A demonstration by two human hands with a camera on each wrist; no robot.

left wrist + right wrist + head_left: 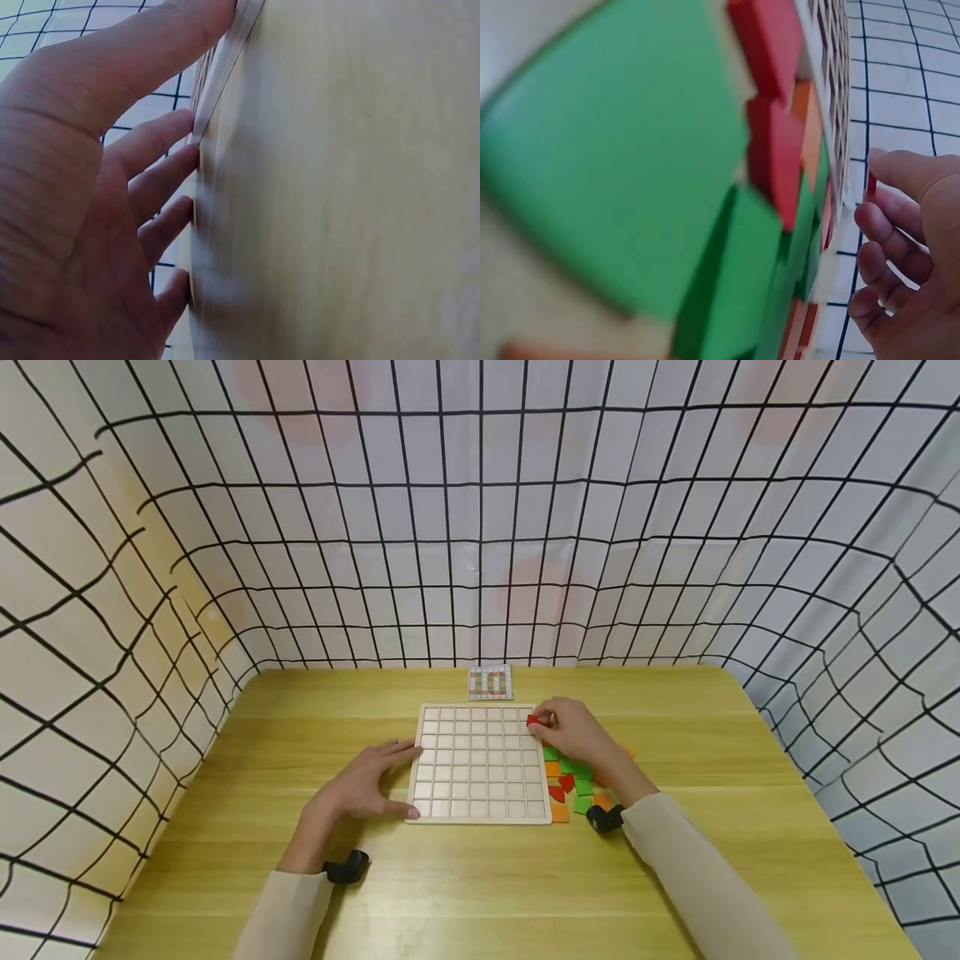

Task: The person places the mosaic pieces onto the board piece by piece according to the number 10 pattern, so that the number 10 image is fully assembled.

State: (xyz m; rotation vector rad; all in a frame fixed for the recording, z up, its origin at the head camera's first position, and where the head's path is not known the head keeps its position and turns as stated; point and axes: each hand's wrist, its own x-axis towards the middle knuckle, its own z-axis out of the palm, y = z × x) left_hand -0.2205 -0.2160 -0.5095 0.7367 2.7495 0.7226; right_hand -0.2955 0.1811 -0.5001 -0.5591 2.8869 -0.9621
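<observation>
Head view: the right hand (576,729) pinches a small, flat red piece (533,721) by the square, pale wooden grid board (480,772) on that hand's left. The left hand (366,782), fingers spread, touches the board. Placing seems the step; next needs neat lining up.

A yellowish, wood-grained counter (465,893) ran back from where I stood to a white backdrop (463,512) crossed by black grid lines (480,485), which bent and wavered on both sides. I could make out faint reddish patches (542,597) at the back and a yellow cast on the left.
</observation>
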